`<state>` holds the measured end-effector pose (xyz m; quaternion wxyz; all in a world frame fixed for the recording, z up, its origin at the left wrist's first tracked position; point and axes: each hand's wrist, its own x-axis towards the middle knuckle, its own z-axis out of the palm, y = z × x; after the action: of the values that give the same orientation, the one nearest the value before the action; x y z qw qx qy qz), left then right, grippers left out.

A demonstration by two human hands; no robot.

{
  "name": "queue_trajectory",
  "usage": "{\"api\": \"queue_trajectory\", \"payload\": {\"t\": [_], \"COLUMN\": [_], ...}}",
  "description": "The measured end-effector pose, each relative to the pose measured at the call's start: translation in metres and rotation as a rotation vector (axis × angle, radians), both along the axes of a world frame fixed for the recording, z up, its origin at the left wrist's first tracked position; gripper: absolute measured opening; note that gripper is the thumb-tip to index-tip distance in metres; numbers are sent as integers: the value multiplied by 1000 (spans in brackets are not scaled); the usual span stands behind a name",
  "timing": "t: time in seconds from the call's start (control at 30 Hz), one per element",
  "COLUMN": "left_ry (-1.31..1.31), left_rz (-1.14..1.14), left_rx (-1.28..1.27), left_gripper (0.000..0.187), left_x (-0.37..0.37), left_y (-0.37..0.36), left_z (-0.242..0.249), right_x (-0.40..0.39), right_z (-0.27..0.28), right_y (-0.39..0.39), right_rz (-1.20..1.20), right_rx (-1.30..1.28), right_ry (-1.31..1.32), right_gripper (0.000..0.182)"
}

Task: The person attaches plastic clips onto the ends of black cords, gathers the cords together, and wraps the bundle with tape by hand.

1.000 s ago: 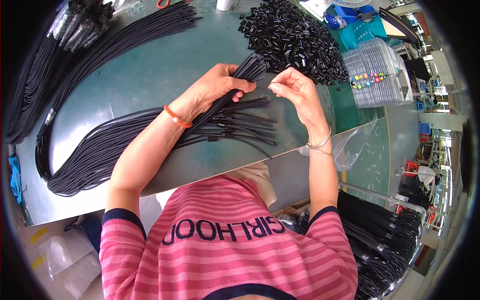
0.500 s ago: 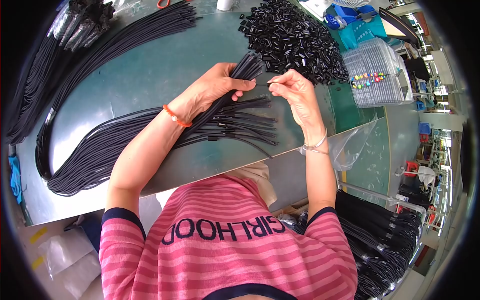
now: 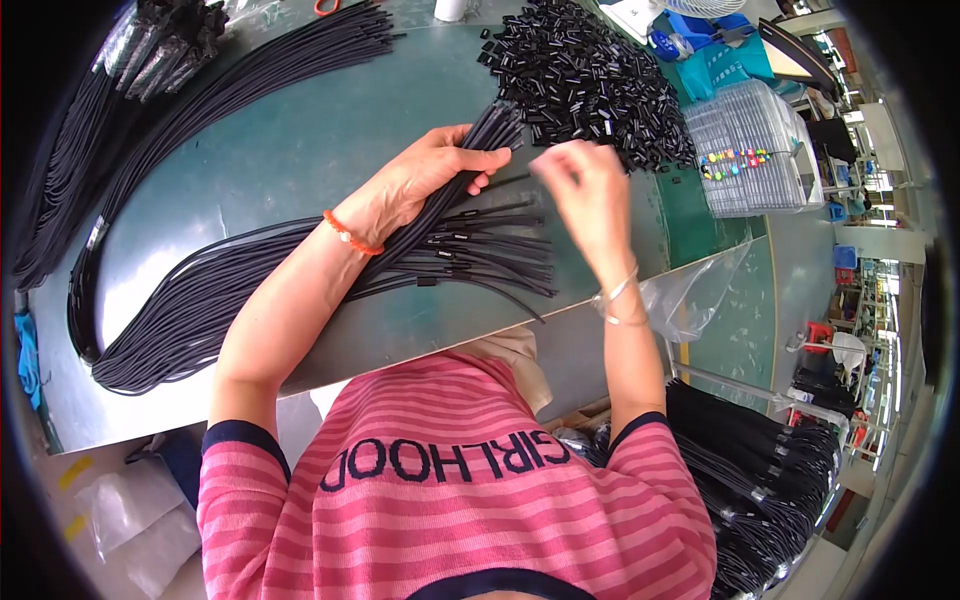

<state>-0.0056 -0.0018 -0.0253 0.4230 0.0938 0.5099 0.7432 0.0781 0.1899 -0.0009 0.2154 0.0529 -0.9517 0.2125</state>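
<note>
My left hand (image 3: 435, 170) is wrapped round a bundle of black cords (image 3: 487, 135), whose ends stick out above the fist. To its right, my right hand (image 3: 583, 175) hangs over the table, its fingers smeared by motion; whether they hold anything cannot be made out. One thin cord end points from the left hand toward the right one. Below the left hand, more black cords (image 3: 235, 280) lie fanned out, some with small black pieces on them. A heap of small black pieces (image 3: 590, 80) lies just beyond both hands.
The green table (image 3: 290, 150) has its front edge near my body. Another cord bundle (image 3: 200, 110) curves along the left. Stacked clear plastic boxes (image 3: 750, 150) stand at the right. A hanging plastic sheet (image 3: 700, 295) and black cords on a rack (image 3: 760, 470) are at lower right.
My right hand has shifted slightly and is now blurred; its pinch on a small black piece beside the cord end no longer shows. My left hand stays round the bundle.
</note>
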Motion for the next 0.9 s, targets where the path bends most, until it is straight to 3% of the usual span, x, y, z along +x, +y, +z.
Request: {"api": "queue_trajectory", "payload": {"t": [0.03,0.2,0.33,0.43,0.47,0.57,0.6,0.7,0.73,0.83,0.87,0.9], "left_ry": [0,36,76,87,100,131,129,128,111,76,76,75], "left_rz": [1,-1,-22,5,3,1,4,8,12,7,-7,-20], "left_rx": [2,-52,-38,-51,-54,-58,-59,-58,-54,-48,-48,-47], "left_gripper": [17,16,15,15,16,16,16,16,16,15,15,15], "left_x": [1,0,2,3,3,2,3,4,4,4,4,4], "left_y": [0,2,4,4,4,4,4,4,4,4,3,2], "left_z": [1,1,-3,-3,-3,-2,-2,-1,0,2,3,4], "right_x": [-7,-11,-8,-4,-3,-3,-2,2,3,7,8,6], "right_z": [-9,-20,-25,-17,-15,-7,-4,10,14,25,24,20], "right_y": [18,39,33,21,18,10,9,6,4,-5,-3,-1], "right_rz": [-137,-117,-11,75,74,200,202,200,198,252,247,191], "right_rx": [131,242,36,-401,-401,-811,-810,-158,-157,306,306,79], "right_ry": [74,109,-103,-264,-265,-342,-342,-103,-103,63,63,-65], "right_gripper": [9,9,15,19,19,14,14,10,10,7,7,8]}}
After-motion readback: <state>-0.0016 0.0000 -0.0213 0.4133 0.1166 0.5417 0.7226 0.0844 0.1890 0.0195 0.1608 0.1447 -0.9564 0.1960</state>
